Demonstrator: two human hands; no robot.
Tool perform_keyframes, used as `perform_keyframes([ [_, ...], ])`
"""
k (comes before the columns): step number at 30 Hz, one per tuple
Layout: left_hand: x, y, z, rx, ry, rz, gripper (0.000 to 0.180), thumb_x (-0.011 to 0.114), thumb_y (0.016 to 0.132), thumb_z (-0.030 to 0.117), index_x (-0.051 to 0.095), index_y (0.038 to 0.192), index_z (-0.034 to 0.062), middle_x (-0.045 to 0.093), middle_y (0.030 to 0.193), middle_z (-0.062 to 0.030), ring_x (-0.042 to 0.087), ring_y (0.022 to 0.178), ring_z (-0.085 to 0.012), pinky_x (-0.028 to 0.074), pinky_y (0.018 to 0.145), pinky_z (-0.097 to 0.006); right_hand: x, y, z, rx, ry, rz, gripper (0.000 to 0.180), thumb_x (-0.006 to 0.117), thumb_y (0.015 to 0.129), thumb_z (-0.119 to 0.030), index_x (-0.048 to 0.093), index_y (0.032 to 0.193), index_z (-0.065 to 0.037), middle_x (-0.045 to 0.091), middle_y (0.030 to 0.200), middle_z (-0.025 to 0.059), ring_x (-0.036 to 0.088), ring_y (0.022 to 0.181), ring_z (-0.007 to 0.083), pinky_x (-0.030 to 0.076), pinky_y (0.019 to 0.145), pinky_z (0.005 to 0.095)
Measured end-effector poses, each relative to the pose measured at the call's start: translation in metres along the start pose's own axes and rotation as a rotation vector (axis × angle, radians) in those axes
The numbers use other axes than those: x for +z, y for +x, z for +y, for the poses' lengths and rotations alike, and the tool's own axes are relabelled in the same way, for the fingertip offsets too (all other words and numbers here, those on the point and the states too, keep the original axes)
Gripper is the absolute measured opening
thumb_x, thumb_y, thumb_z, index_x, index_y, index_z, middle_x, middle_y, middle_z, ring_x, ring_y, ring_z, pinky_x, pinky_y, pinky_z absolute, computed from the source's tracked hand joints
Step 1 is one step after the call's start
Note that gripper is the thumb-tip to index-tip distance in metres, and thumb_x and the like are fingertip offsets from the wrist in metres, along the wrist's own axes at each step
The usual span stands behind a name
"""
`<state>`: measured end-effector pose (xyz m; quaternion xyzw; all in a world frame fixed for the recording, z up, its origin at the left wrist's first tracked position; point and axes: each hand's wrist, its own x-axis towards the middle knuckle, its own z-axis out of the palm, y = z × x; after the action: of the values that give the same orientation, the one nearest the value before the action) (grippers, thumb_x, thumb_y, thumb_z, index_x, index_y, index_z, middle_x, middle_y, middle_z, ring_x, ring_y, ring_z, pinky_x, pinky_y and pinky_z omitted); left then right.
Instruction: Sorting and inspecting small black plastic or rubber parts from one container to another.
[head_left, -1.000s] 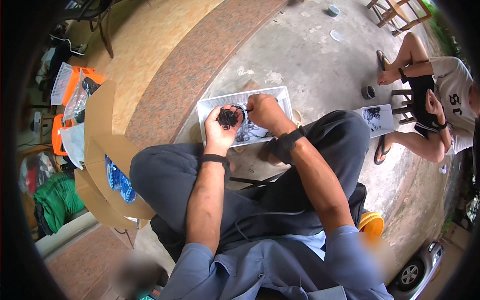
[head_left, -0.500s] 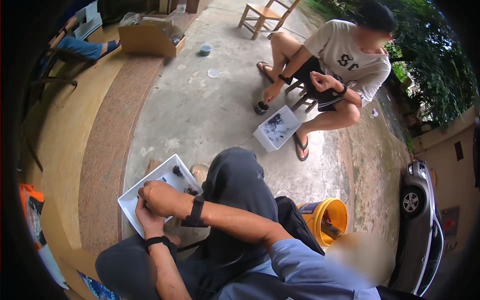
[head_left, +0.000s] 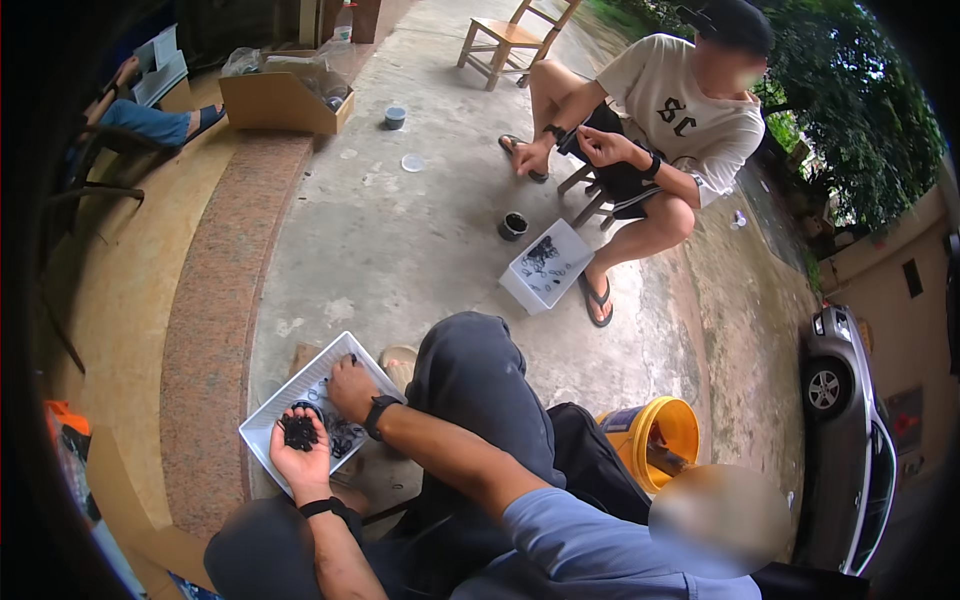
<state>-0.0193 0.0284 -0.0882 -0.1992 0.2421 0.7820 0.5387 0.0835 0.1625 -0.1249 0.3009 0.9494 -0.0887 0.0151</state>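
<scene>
A white rectangular tray (head_left: 278, 408) lies on the concrete by my knees, with small black parts scattered in it. My left hand (head_left: 300, 455) is palm up over the tray's near end and cups a clump of small black parts (head_left: 298, 431). My right hand (head_left: 350, 388) reaches into the tray's far side, fingers down among the loose pieces; what it pinches is too small to tell. Both wrists wear black bands.
A yellow bucket (head_left: 655, 440) stands right of my leg. A seated person (head_left: 650, 130) opposite works over another white tray (head_left: 546, 266) and a small black cup (head_left: 513, 225). A cardboard box (head_left: 285, 98), a wooden chair (head_left: 505, 38) and a parked car (head_left: 850, 430) are around.
The view has swung from straight down onto my lap toward the right and up, bringing in the seated person and car. My hands stay at the tray, the left still cupping black parts.
</scene>
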Motion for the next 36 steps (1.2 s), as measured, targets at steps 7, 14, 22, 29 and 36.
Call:
perform_keyframes([
  [7, -0.005, 0.001, 0.0, 0.015, -0.006, -0.007, 0.021, 0.056, 0.093, 0.023, 0.064, 0.1, 0.0042, 0.07, 0.098, -0.0098, 0.068, 0.094, -0.0273, 0.059, 0.079, -0.04, 0.022, -0.003, -0.001, 0.259, 0.146, 0.028, 0.022, 0.059, 0.083, -0.016, 0.073, 0.089, -0.002, 0.067, 0.09, 0.0176, 0.065, 0.089, 0.0334, 0.054, 0.074, 0.0382],
  [14, -0.009, 0.004, 0.005, 0.027, -0.018, 0.008, 0.02, 0.056, 0.093, 0.022, 0.065, 0.098, 0.0046, 0.07, 0.097, -0.0101, 0.068, 0.094, -0.0274, 0.059, 0.079, -0.04, -0.015, -0.021, -0.011, 0.128, 0.266, -0.415, 0.024, 0.07, 0.073, -0.017, 0.075, 0.091, -0.003, 0.071, 0.095, 0.0208, 0.07, 0.09, 0.035, 0.057, 0.079, 0.0426],
  [22, -0.007, -0.004, 0.013, -0.008, -0.319, -0.027, 0.011, 0.058, 0.088, 0.015, 0.061, 0.091, 0.0046, 0.066, 0.088, -0.0079, 0.066, 0.086, -0.0253, 0.055, 0.08, -0.043, -0.054, -0.011, -0.051, 0.132, 0.29, -0.522, 0.049, 0.075, 0.071, -0.052, 0.075, 0.097, -0.01, 0.072, 0.101, 0.016, 0.071, 0.094, 0.0282, 0.057, 0.08, 0.0419],
  [29, -0.013, -0.004, 0.004, 0.03, -0.148, 0.004, 0.019, 0.054, 0.093, 0.02, 0.062, 0.09, 0.0023, 0.067, 0.092, -0.0129, 0.065, 0.092, -0.0308, 0.056, 0.085, -0.045, -0.021, -0.015, -0.047, 0.063, 0.09, -0.407, 0.043, 0.063, 0.085, -0.04, 0.071, 0.109, -0.006, 0.07, 0.11, 0.0164, 0.069, 0.101, 0.0294, 0.056, 0.085, 0.0404],
  [36, -0.009, -0.011, 0.004, 0.059, -0.135, 0.007, 0.019, 0.055, 0.092, 0.02, 0.061, 0.091, 0.0024, 0.066, 0.093, -0.0124, 0.064, 0.093, -0.0317, 0.054, 0.087, -0.043, 0.004, -0.021, -0.016, 0.209, 0.125, -0.375, 0.024, 0.059, 0.085, -0.019, 0.074, 0.099, -0.007, 0.071, 0.102, 0.019, 0.07, 0.095, 0.0352, 0.057, 0.08, 0.044],
])
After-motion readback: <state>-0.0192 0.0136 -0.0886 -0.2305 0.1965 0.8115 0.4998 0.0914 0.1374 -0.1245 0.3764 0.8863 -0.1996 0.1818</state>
